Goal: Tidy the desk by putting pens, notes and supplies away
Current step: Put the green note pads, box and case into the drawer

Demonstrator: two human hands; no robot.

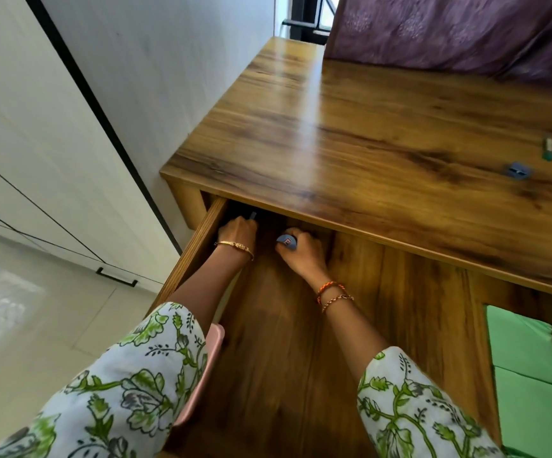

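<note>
Both my hands sat deep in drawer (pixel 268 358): left hand (pixel 237 233) pinched dark pen, right hand (pixel 301 251) clasped blue object (pixel 286 241); sharpener (pixel 517 170) lay on desk (pixel 350 127) at two o'clock, nearer right.

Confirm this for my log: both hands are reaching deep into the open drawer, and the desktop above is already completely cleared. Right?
Not quite. Both the left hand and right hand are inside the open drawer, but the desktop isn't cleared: the head view shows a small blue item and a green-tipped item lying there.

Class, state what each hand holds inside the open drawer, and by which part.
Right hand: a small blue object, fingers wrapped around it. Left hand: a dark item, mostly hidden; part unclear.
</note>
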